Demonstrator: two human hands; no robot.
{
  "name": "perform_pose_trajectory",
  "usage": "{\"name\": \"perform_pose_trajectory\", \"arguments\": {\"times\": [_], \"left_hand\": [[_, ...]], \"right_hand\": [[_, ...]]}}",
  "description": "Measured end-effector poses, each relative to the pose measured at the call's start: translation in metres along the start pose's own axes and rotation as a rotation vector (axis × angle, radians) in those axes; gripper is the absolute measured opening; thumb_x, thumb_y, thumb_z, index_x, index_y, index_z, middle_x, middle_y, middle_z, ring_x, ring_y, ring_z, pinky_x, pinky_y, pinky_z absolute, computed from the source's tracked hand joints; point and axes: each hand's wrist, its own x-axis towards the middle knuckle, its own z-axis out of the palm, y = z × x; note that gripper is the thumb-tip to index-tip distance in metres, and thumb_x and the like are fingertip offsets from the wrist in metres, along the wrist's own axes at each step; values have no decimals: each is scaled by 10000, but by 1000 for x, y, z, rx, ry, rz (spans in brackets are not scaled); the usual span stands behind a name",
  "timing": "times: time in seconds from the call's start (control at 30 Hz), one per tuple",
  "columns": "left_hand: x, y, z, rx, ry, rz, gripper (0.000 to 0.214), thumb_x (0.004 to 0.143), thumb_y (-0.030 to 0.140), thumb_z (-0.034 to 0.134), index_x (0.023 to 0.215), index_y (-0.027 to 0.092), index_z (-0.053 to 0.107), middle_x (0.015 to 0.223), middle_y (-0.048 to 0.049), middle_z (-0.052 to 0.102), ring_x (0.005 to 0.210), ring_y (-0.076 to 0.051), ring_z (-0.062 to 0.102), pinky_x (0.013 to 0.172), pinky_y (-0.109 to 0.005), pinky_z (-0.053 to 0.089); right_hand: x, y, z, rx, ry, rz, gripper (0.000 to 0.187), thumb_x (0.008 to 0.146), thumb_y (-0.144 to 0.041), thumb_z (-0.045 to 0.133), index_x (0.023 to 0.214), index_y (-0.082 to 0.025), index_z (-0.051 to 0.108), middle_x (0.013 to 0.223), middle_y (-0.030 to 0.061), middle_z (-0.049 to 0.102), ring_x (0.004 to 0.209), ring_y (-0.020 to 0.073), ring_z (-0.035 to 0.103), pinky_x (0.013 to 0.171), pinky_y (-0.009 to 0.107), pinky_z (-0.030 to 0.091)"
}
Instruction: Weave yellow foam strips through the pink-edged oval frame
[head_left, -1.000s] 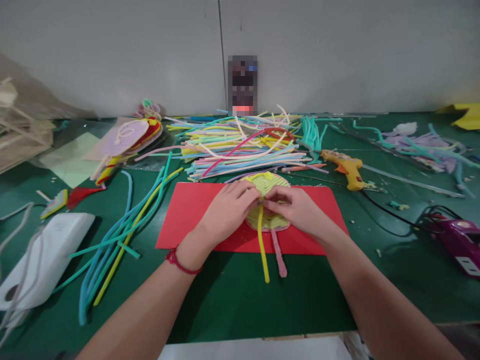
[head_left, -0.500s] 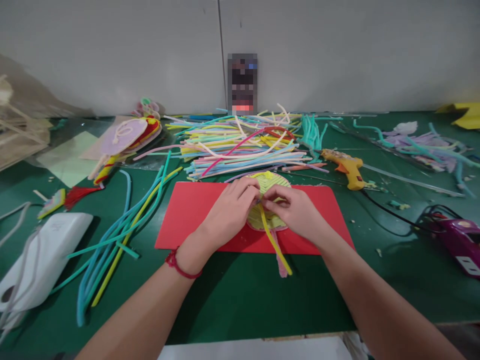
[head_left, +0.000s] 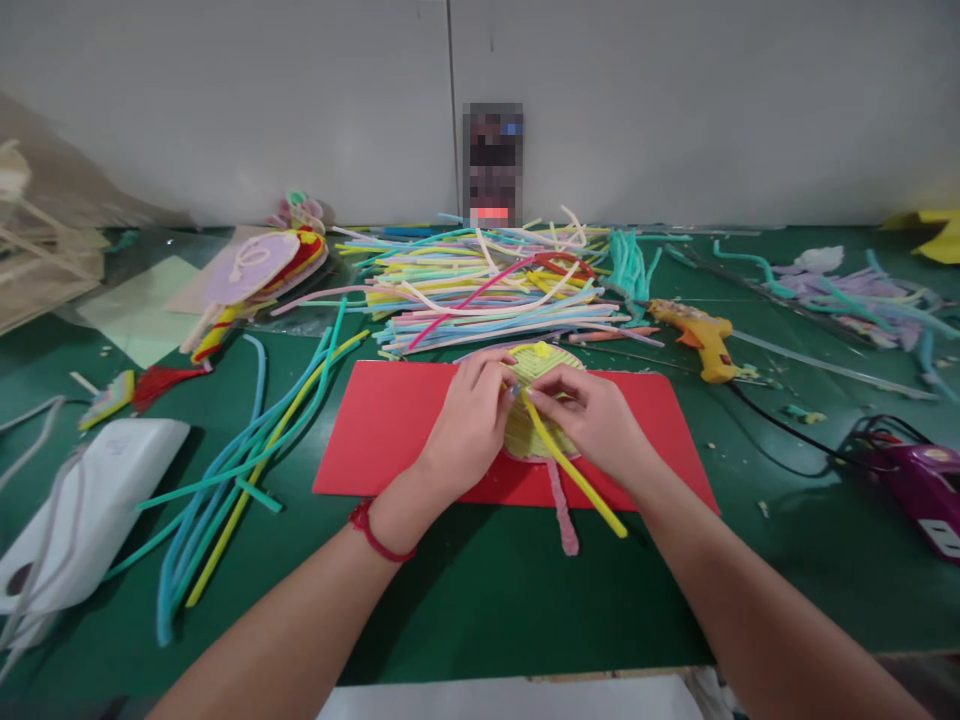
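Note:
A round yellow woven piece (head_left: 537, 366) lies on a red mat (head_left: 390, 425) on the green table. A pink handle (head_left: 560, 512) sticks out from under it toward me. My left hand (head_left: 472, 425) rests on the piece's left side, fingers curled and pressing at its middle. My right hand (head_left: 592, 420) pinches the upper end of a yellow pipe cleaner (head_left: 577, 476), which runs slantwise down to the right across the piece. The fingertips of both hands meet near the middle of the piece.
A heap of coloured pipe cleaners (head_left: 480, 285) lies behind the mat. A yellow glue gun (head_left: 701, 338) with a black cord is at the right, a purple device (head_left: 919, 482) farther right. Long blue, teal and yellow strands (head_left: 232, 470) and a white device (head_left: 82, 510) lie left. Finished fans (head_left: 259, 270) are stacked at back left.
The yellow pipe cleaner's free end has swung from pointing straight toward me to slanting down to the right. Both hands have stayed on the woven piece.

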Motion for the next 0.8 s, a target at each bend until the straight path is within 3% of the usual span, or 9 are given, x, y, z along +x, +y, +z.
{"name": "perform_pose_trajectory", "arguments": {"times": [0.23, 0.4, 0.47, 0.6, 0.67, 0.8], "left_hand": [[1, -2, -4, -31, -64, 20, 96, 876, 112, 373, 872, 185, 436, 1128, -72, 472, 1122, -163, 418, 938, -347, 393], [1, 1, -3, 1, -23, 54, 86, 891, 140, 362, 876, 188, 432, 1151, -83, 478, 1117, -169, 420, 948, -373, 381], [1, 3, -4, 19, 38, 39, 96, 895, 148, 357, 902, 194, 441, 1168, -84, 475, 1131, -176, 413, 959, -390, 372], [-2, 8, -7, 66, 348, -80, 91, 877, 175, 404, 942, 202, 463, 1122, -93, 478, 1105, -203, 434, 925, -406, 401], [-3, 9, -6, 79, 414, -91, 106, 861, 188, 442, 962, 196, 471, 1068, -90, 496, 1054, -204, 466, 869, -381, 439], [-5, 10, -1, 77, 249, 3, 211, 847, 268, 497, 1043, 189, 480, 1014, -74, 557, 981, -189, 519, 808, -331, 468]], "right_hand": [[1, -1, -4, 4, -18, -12, 101, 758, -272, 563, 702, -188, 577, 707, 19, 614, 680, 156, 580, 606, 266, 469], [1, -1, -2, 29, -4, -15, 109, 758, -288, 572, 706, -192, 580, 711, 16, 617, 677, 154, 582, 615, 270, 471], [3, 0, -1, 75, 23, 8, 112, 739, -296, 593, 700, -191, 580, 700, 14, 617, 674, 154, 586, 620, 275, 479], [4, 2, 1, 214, 166, 102, 170, 699, -355, 639, 690, -191, 594, 717, 21, 641, 685, 162, 610, 625, 287, 504], [3, 2, 2, 332, 201, 160, 202, 690, -381, 654, 724, -185, 619, 763, 37, 667, 716, 168, 630, 646, 293, 516], [1, 3, 6, 548, 200, 230, 240, 672, -386, 681, 800, -184, 659, 828, 49, 694, 788, 183, 651, 703, 305, 521]]}}
